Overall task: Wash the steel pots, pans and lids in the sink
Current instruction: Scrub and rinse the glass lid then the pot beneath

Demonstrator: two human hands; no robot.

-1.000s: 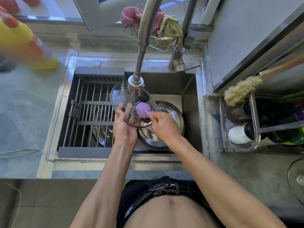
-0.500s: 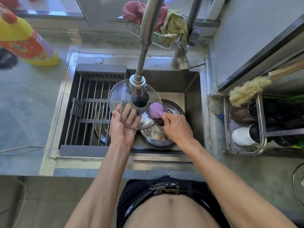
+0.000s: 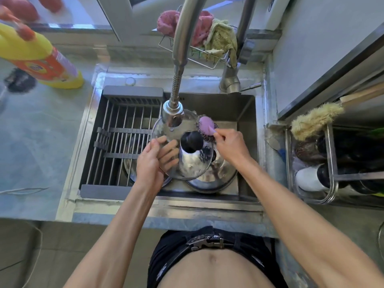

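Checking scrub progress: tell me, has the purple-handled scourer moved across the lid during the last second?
Yes. The scourer went from the lid's middle to its far right edge, beside the faucet head.

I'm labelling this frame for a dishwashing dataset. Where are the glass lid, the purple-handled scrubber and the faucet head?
glass lid (image 3: 190, 166): head view, on the clear glass below its black knob.
purple-handled scrubber (image 3: 205, 124): head view, on the purple handle top.
faucet head (image 3: 172, 115): head view, on the steel spray head.

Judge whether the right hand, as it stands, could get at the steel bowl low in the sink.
Probably not directly: the right hand grips the purple-handled scrubber, and the glass lid in the left hand covers most of the steel bowl.
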